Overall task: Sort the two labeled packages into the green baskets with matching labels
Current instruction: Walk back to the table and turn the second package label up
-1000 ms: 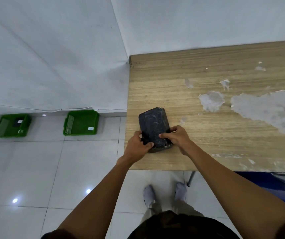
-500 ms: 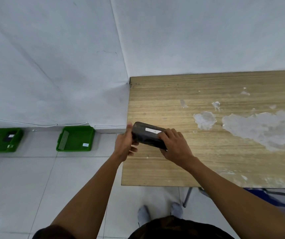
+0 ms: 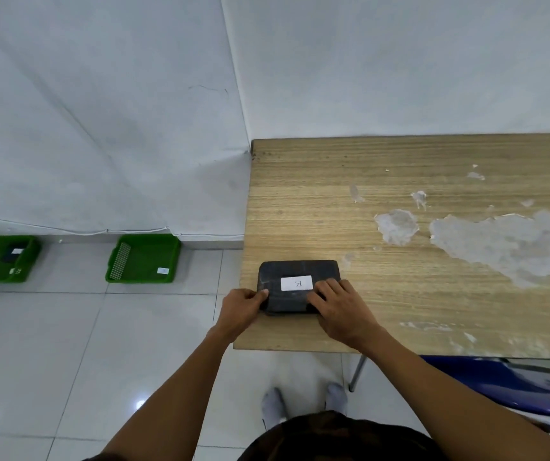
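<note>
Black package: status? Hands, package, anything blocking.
Left hand and right hand grip the black package at its near end. It lies flat on the table, white label up. Nothing in the way.

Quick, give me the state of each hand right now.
Left hand: closed on the black package's left edge.
Right hand: fingers pressing down on the package's right end.

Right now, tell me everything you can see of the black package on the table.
The black package is a flat, rounded rectangle in dark, slightly glossy wrap. It lies flat near the wooden table's front left corner. A white label faces up; its marking is too small to read. The left hand holds its left end, and the right hand rests on its right end.
</note>
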The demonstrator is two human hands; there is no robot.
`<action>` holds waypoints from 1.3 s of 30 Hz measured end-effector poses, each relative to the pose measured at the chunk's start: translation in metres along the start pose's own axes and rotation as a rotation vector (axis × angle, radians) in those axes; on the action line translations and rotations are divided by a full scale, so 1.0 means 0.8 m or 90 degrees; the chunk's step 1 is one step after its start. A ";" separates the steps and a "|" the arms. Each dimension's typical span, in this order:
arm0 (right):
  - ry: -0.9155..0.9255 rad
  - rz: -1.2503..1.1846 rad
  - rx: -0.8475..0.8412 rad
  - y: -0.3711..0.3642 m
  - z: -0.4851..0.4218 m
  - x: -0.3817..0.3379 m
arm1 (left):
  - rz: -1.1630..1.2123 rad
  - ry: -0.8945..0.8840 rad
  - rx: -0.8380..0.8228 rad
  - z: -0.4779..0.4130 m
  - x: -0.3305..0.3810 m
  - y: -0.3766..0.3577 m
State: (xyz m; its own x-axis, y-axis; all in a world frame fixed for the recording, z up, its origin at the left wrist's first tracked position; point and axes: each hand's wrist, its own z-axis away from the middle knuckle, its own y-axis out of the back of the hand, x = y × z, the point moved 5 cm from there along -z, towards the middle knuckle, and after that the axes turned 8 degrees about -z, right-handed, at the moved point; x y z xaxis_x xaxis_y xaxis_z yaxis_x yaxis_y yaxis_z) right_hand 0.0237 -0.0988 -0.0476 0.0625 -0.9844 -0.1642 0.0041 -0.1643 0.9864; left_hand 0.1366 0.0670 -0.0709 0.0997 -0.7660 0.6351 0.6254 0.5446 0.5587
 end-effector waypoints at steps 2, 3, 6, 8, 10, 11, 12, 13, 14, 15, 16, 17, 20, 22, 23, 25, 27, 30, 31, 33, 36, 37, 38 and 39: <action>-0.003 0.012 -0.057 -0.011 0.006 0.000 | -0.036 -0.008 0.015 0.001 -0.007 -0.002; -0.009 0.012 -0.077 -0.014 0.008 0.001 | -0.047 -0.006 0.026 0.001 -0.010 -0.002; -0.040 -0.015 -0.073 -0.009 0.004 0.007 | -0.063 -0.003 0.046 0.000 -0.015 -0.002; -0.064 -0.038 -0.067 -0.002 -0.004 0.012 | -0.086 0.000 0.064 0.001 -0.016 0.000; -0.082 -0.048 -0.086 0.002 -0.017 0.017 | -0.102 0.011 0.098 0.005 -0.016 0.003; -0.087 -0.051 -0.107 0.003 -0.023 0.019 | -0.106 0.019 0.121 0.009 -0.016 0.005; -0.087 -0.050 -0.128 0.004 -0.029 0.020 | -0.104 0.030 0.138 0.014 -0.016 0.006; -0.083 -0.045 -0.146 0.005 -0.035 0.021 | -0.095 0.040 0.148 0.019 -0.015 0.005; -0.083 -0.039 -0.156 0.006 -0.041 0.024 | -0.082 0.050 0.151 0.025 -0.014 0.002; -0.088 -0.030 -0.171 0.006 -0.046 0.026 | -0.072 0.055 0.151 0.030 -0.013 -0.002; -0.095 -0.020 -0.192 0.006 -0.051 0.029 | -0.065 0.057 0.149 0.036 -0.011 -0.008; -0.104 -0.014 -0.213 0.003 -0.054 0.032 | -0.061 0.052 0.143 0.041 -0.009 -0.016; -0.140 -0.028 -0.283 -0.007 -0.056 0.035 | -0.027 0.031 0.094 0.051 -0.005 -0.045; -0.171 -0.045 -0.296 -0.010 -0.052 0.034 | 0.015 0.034 0.077 0.053 -0.006 -0.060; -0.188 -0.048 -0.289 -0.009 -0.049 0.033 | 0.031 0.035 0.079 0.054 -0.005 -0.064; -0.225 -0.069 -0.267 -0.007 -0.043 0.032 | 0.047 0.042 0.085 0.055 -0.001 -0.069; -0.273 -0.101 -0.247 -0.008 -0.033 0.030 | 0.050 0.033 0.099 0.055 0.009 -0.070; -0.355 -0.167 -0.221 -0.014 -0.019 0.025 | 0.048 0.007 0.134 0.053 0.024 -0.074; -0.382 -0.198 -0.211 -0.015 -0.015 0.024 | 0.038 -0.005 0.141 0.052 0.029 -0.076; -0.428 -0.256 -0.190 -0.016 -0.010 0.021 | 0.000 -0.019 0.142 0.050 0.035 -0.080; -0.474 -0.322 -0.159 -0.017 -0.007 0.024 | -0.105 -0.020 0.121 0.046 0.039 -0.084; -0.483 -0.353 -0.138 -0.017 -0.006 0.026 | -0.153 -0.027 0.109 0.045 0.040 -0.085; -0.495 -0.387 -0.127 -0.017 -0.006 0.028 | -0.200 -0.032 0.095 0.043 0.040 -0.086; -0.501 -0.421 -0.122 -0.016 -0.004 0.030 | -0.245 -0.037 0.087 0.041 0.041 -0.085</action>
State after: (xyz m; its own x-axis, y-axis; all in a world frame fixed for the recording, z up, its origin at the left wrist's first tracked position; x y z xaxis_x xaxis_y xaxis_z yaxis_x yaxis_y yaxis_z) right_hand 0.0286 -0.1201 -0.0643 -0.6773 -0.4758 -0.5612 -0.0362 -0.7402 0.6714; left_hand 0.0719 0.0159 -0.0707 -0.1680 -0.9041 0.3930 0.5000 0.2654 0.8243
